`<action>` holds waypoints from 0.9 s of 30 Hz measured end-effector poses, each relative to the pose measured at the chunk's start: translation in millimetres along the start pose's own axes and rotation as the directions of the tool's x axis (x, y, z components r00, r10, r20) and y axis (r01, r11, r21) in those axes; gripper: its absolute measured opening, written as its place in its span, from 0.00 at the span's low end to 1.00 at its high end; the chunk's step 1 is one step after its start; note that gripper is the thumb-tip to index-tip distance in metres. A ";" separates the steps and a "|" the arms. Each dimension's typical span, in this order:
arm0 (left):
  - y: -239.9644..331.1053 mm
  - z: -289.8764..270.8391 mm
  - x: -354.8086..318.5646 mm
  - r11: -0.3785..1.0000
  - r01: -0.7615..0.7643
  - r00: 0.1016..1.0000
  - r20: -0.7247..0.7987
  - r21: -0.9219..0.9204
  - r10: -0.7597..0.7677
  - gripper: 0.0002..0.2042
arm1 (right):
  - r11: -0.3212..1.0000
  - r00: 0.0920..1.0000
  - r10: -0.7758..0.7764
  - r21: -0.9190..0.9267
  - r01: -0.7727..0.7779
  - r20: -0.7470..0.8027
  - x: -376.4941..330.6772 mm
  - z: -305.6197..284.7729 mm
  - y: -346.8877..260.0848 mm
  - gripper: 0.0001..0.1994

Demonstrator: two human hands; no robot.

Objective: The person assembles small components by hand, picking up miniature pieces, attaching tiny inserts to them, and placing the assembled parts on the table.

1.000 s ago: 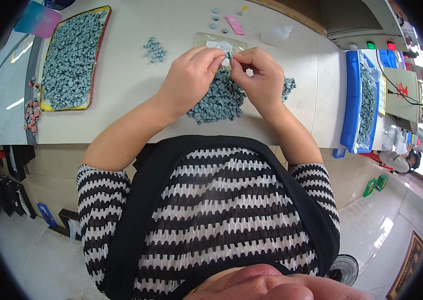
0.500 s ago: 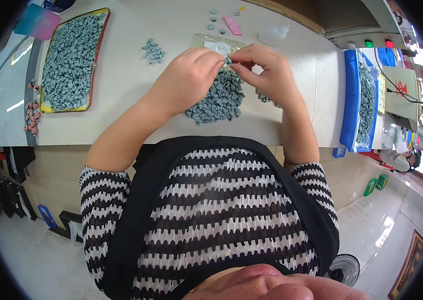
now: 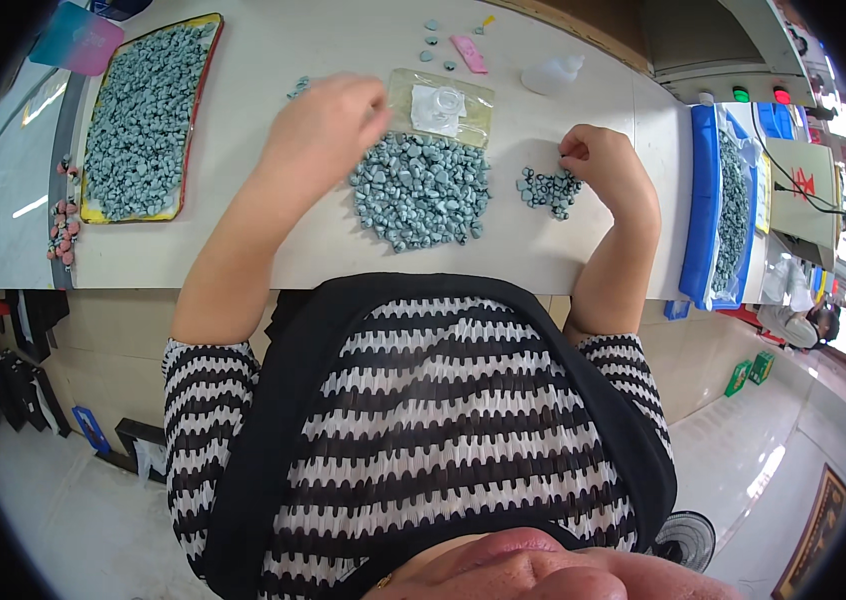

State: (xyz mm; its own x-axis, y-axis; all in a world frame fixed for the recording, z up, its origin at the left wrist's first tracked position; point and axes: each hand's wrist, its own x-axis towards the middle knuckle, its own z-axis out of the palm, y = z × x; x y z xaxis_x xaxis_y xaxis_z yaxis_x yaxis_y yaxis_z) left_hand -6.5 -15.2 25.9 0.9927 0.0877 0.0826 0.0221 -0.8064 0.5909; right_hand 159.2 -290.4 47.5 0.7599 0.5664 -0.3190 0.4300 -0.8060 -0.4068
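Stones (image 3: 423,190), grey-green, lie in a broad heap near the front edge of the desk (image 3: 513,262), against a yellowish clear sheet (image 3: 480,105) behind them. The left hand (image 3: 328,130) is left of the sheet, its fingers curled and blurred, partly hiding a small cluster (image 3: 300,86); whether it grips anything I cannot tell. Toward the desk's right edge, the right hand (image 3: 591,158) pinches thumb and forefinger together beside another group (image 3: 548,192); whether they grasp a stone is unclear.
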 end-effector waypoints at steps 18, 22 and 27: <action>-33.8 15.4 4.5 0.953 0.082 0.965 -0.263 0.292 -0.002 0.06 | 0.941 0.964 -0.158 0.262 0.213 -0.215 5.3 17.6 -27.2 0.11; -30.6 15.7 2.6 0.949 0.102 0.967 -0.254 0.299 -0.024 0.07 | 0.907 0.913 -0.307 0.207 0.366 -0.269 6.5 23.7 -32.4 0.10; -29.2 19.6 6.5 0.925 0.151 0.959 -0.277 0.349 -0.052 0.08 | 0.899 0.893 -0.322 0.195 0.393 -0.315 7.8 29.2 -37.9 0.09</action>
State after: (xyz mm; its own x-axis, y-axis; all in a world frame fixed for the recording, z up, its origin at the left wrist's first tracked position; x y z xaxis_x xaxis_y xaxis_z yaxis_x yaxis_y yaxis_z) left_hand 1.6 -2.5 -6.5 0.9184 0.2881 0.2710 0.2114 -0.9367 0.2791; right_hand 134.7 -250.4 35.5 0.6934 0.7112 0.1155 0.5899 -0.4683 -0.6578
